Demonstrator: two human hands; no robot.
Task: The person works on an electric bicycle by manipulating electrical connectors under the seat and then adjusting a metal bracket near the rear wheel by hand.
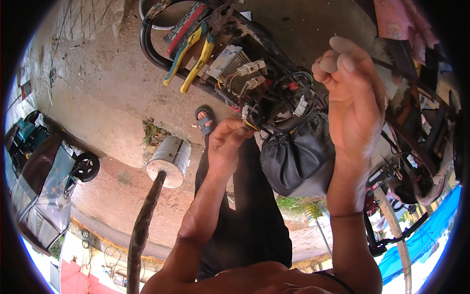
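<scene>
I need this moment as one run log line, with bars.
left hand: pinching wires | right hand: raised, curled | nearby: pliers, finned box, black bag

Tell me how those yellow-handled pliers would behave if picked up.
The pliers would probably feel heavy for their size, given the dark metal head. The spread handles might swing about the pivot. With their ends jutting past the black frame, a careless nudge could perhaps tip them off.

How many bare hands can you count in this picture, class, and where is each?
2: the left hand near the middle, pinching the coloured wires; the right hand raised at the right, fingers curled. No other hand shows.
</scene>
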